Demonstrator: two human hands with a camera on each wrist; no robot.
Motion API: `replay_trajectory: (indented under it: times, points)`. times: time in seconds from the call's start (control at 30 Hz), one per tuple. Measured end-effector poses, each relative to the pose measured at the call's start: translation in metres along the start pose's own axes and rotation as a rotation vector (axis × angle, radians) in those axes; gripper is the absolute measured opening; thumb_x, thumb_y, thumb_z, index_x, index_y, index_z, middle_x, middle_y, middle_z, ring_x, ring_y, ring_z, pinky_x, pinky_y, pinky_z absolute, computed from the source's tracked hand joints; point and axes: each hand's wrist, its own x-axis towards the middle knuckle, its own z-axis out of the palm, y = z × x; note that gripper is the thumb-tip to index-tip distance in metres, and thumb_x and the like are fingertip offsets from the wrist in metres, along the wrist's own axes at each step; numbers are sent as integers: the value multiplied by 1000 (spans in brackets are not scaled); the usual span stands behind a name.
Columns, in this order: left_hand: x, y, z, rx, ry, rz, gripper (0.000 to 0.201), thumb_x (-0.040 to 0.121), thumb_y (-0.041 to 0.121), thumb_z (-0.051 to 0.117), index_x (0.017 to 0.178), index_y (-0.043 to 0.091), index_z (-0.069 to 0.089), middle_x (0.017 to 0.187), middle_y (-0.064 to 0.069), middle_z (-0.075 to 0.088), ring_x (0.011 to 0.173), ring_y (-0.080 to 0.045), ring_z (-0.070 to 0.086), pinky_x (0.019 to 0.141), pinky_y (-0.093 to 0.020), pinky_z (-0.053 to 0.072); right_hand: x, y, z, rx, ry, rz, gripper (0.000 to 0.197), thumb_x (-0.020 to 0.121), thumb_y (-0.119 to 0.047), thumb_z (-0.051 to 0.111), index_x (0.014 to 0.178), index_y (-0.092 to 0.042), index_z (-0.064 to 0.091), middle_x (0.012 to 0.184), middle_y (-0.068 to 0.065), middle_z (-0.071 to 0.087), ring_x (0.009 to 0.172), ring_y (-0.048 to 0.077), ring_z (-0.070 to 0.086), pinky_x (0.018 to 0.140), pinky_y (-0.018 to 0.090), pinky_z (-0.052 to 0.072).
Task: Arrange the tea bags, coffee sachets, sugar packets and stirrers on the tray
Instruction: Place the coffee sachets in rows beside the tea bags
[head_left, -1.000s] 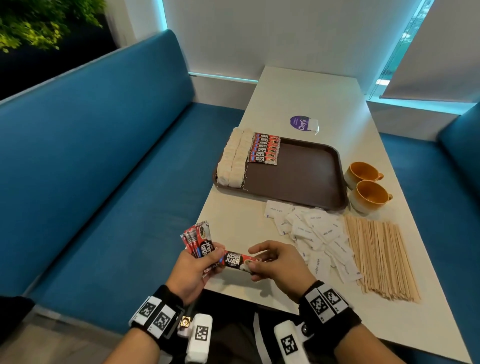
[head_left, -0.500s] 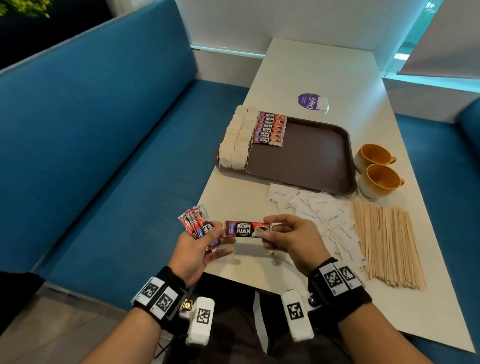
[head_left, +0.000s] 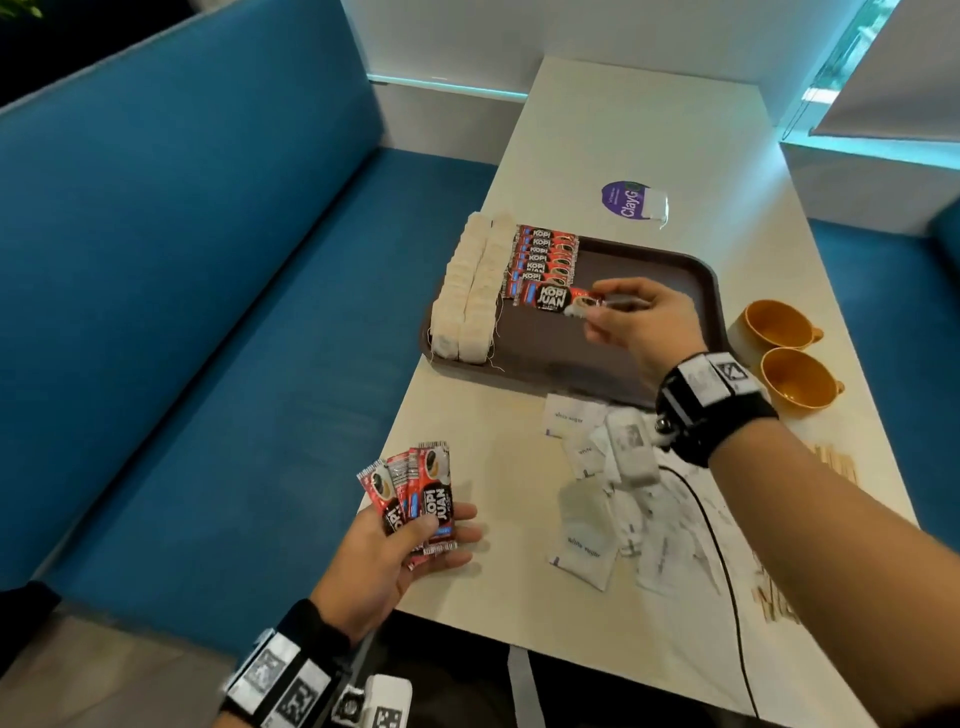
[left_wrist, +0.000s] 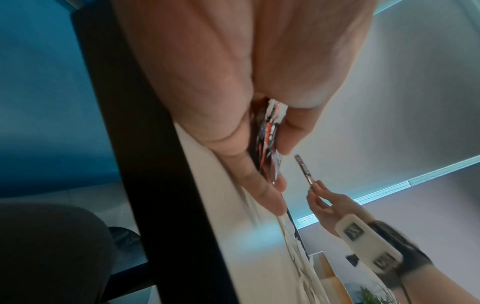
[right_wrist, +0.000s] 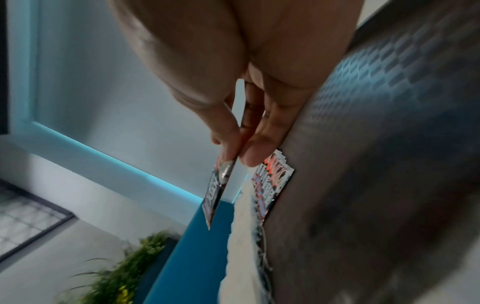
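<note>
My right hand (head_left: 641, 317) pinches one sachet (head_left: 558, 300) by its end, just above the tray (head_left: 696, 280) beside the laid row — light, slick foil, floppy, so I'd grip the crimped seal. My left hand (head_left: 395, 556) holds the spares (head_left: 415, 493) fanned.

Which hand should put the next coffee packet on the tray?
Right. The right hand already pinches a coffee sachet over the tray, beside the sachet row. The left hand holds spares.
</note>
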Motion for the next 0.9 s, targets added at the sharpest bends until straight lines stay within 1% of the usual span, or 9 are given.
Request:
replay_trajectory:
  times: [0.1, 0.23, 0.3, 0.4, 0.53, 0.67, 0.77, 0.83, 0.9]
  points:
    - [9, 1, 1, 30, 25, 31, 35, 96, 5, 53, 129, -9, 52, 117, -29, 70, 106, -48, 69, 81, -47, 63, 44, 10, 7, -106, 16, 32, 22, 79, -1, 84, 93, -16, 76, 96, 12, 75, 72, 18, 69, 68, 28, 62]
    - [18, 1, 3, 39, 69, 103, 37, 90, 8, 56, 123, -9, 57, 112, -29, 71, 102, -50, 70, 79, -46, 63, 81, 25, 17, -261, -7, 84, 22, 81, -4, 84, 99, -14, 75, 92, 9, 75, 75, 17, 69, 73, 32, 64]
    - [20, 1, 2, 22, 76, 128, 34, 90, 6, 55, 120, -9, 58, 111, -30, 71, 101, -51, 70, 80, -48, 63, 92, 30, 23, -323, -29, 111, 20, 80, -5, 84, 95, -16, 75, 89, 5, 73, 78, 18, 69, 73, 31, 64]
    - [21, 0, 1, 18, 73, 132, 32, 89, 3, 55, 119, -8, 58, 110, -32, 71, 100, -52, 70, 82, -52, 62, 102, 33, 30, -402, -39, 130, 24, 78, -7, 86, 98, -11, 75, 84, 7, 72, 70, 15, 66, 64, 25, 60]
    - [22, 0, -1, 16, 54, 115, 34, 90, 3, 54, 121, -8, 56, 111, -32, 70, 102, -52, 69, 83, -54, 61, 111, 33, 34, -494, -31, 142, 26, 76, -7, 88, 99, -6, 75, 84, 13, 72, 64, 16, 63, 56, 24, 57]
    - [21, 1, -2, 12, 42, 106, 33, 89, 2, 54, 121, -8, 56, 112, -33, 70, 101, -53, 69, 84, -57, 60, 117, 32, 36, -576, -37, 171, 21, 75, -7, 90, 91, -10, 76, 85, 13, 74, 64, 18, 65, 60, 28, 60]
    - [22, 1, -2, 15, 45, 107, 33, 90, 2, 54, 121, -7, 56, 112, -33, 70, 101, -52, 69, 82, -55, 61, 120, 30, 36, -601, -29, 180, 21, 74, -7, 90, 84, -15, 74, 88, 13, 75, 65, 20, 66, 66, 32, 62]
    - [22, 1, -2, 20, 49, 113, 33, 90, 2, 54, 120, -9, 57, 112, -32, 70, 102, -53, 69, 80, -54, 62, 118, 27, 33, -589, -33, 195, 23, 74, -7, 90, 85, -17, 72, 89, 13, 74, 65, 20, 65, 71, 36, 64]
    - [22, 1, 0, 28, 50, 121, 32, 90, 3, 54, 120, -9, 58, 112, -31, 71, 102, -52, 69, 80, -52, 62, 114, 24, 29, -544, -36, 208, 23, 77, -4, 87, 92, -13, 72, 86, 13, 73, 60, 18, 61, 69, 35, 62]
